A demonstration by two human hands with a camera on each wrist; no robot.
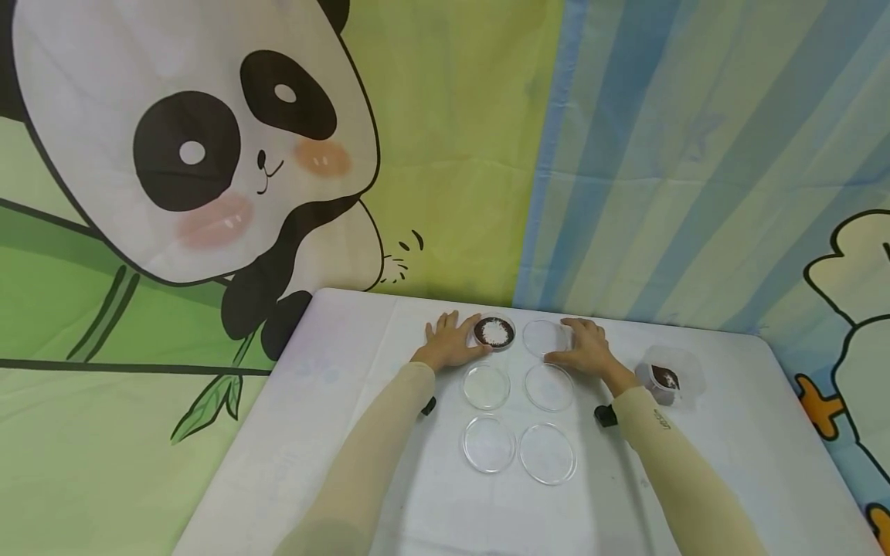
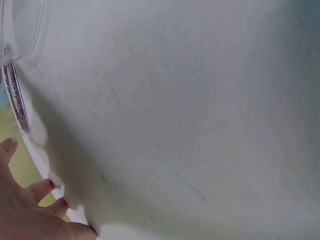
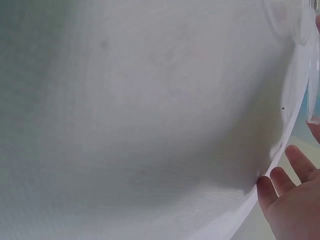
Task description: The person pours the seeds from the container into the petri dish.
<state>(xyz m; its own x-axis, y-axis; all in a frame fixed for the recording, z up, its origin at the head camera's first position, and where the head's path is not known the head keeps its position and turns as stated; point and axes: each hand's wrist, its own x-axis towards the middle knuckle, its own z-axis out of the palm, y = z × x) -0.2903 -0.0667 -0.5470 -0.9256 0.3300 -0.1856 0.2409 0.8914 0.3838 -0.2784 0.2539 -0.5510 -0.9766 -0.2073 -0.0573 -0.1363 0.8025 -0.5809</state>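
Note:
A petri dish point(image 1: 495, 332) with dark brown filling and a white patch in its middle lies at the far side of the table. Beside its left edge is my left hand point(image 1: 450, 344), fingers spread, with thumb and index finger right at the rim. In the left wrist view, a narrow gap shows between the index fingertip and the filled dish point(image 2: 16, 100). My right hand point(image 1: 584, 347) holds a clear petri dish point(image 1: 545, 338) between thumb and index finger. Its edge point(image 3: 313, 85) shows in the right wrist view, the other fingers spread toward the table.
Nearer me are several clear petri dishes in two columns, among them a left one point(image 1: 487, 386) and a right one point(image 1: 548, 453). At the right stands a clear container point(image 1: 660, 382) with dark brown and white contents. A printed curtain point(image 1: 445, 154) hangs behind the white table point(image 1: 751, 448).

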